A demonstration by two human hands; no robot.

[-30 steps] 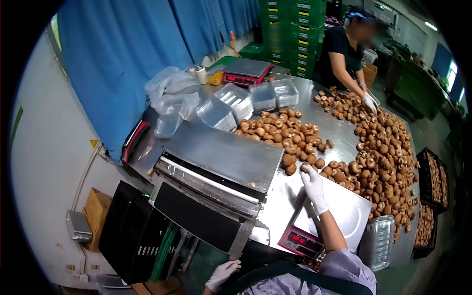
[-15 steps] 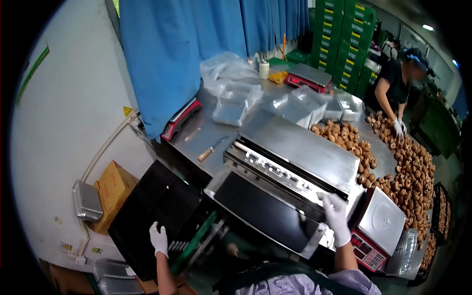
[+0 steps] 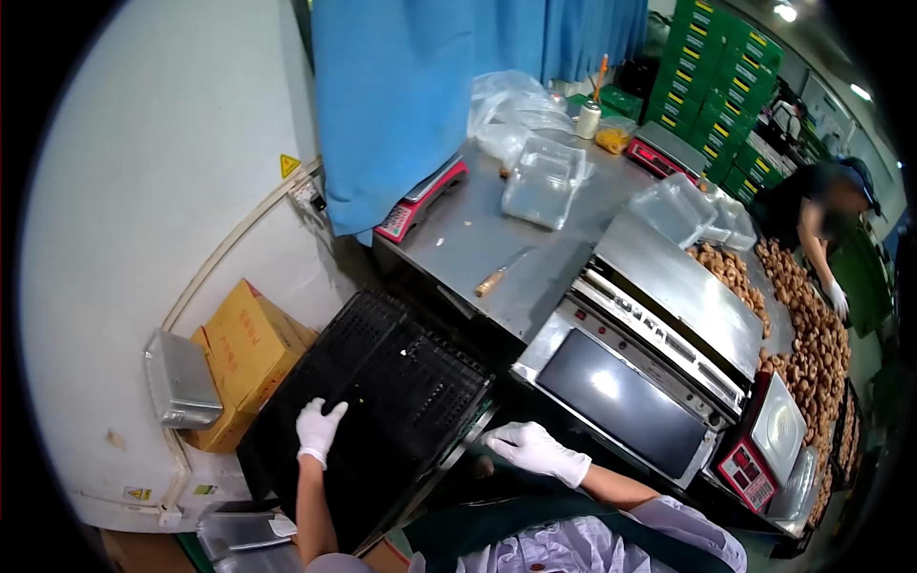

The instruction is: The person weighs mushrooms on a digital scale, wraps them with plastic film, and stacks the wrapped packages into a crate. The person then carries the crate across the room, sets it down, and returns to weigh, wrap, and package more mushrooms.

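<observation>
My left hand (image 3: 320, 430), in a white glove, is over the near left part of a black plastic crate (image 3: 382, 382), thumb spread from the fingers. Whether it touches the crate I cannot tell. Close to the crate's right edge is my right hand (image 3: 537, 449), also gloved, its fingers stretched out to the left and nothing visible in it. Beyond that hand stands a metal wrapping machine (image 3: 659, 349) with a dark flat plate (image 3: 621, 401) on its front.
A knife (image 3: 501, 272) lies on the metal table (image 3: 458, 253) near clear plastic trays (image 3: 544, 181). Mushrooms (image 3: 812, 334) are heaped at right beside a red scale (image 3: 755, 468); a co-worker's gloved hand (image 3: 838, 299) reaches there. Left of the crate sits a cardboard box (image 3: 253, 349).
The view has swung left. My right hand has left the wrapping machine's edge and come over to the black crate's right side. My left hand has moved further over the crate.
</observation>
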